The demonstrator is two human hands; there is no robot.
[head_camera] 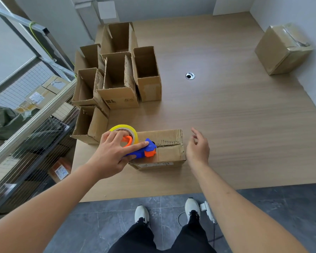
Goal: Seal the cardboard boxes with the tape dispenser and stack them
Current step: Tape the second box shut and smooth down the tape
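1. On top of the closed box [164, 148] near the table's front edge, the left hand [115, 152] grips the tape dispenser [140, 149]: fingers wrap its blue body, the index finger lies straight along the top, and the yellow tape roll [125, 130] sits just behind the knuckles.
2. The dispenser's orange nose rests on the centre seam where the two flaps meet, at the left part of the lid, so the taping run appears to be starting or partway along.
3. The right hand [197, 147] hangs just beside the box's right end with fingers loosely spread, holding nothing and not touching the cardboard.
4. To do this step well, I judge the right hand should press the flaps flat and steady the box, since a light box could slide under the pull.
5. The dispenser should track straight along the seam with even downward pressure, then run over the far edge before cutting, so the tape anchors on the side wall.
6. Beyond the grip, a cluster of open boxes [120, 77] stands at the table's [244, 125] left rear, still unsealed.
7. One taped box [283, 50] sits alone at the far right, well apart; it looks like the likely base for stacking.
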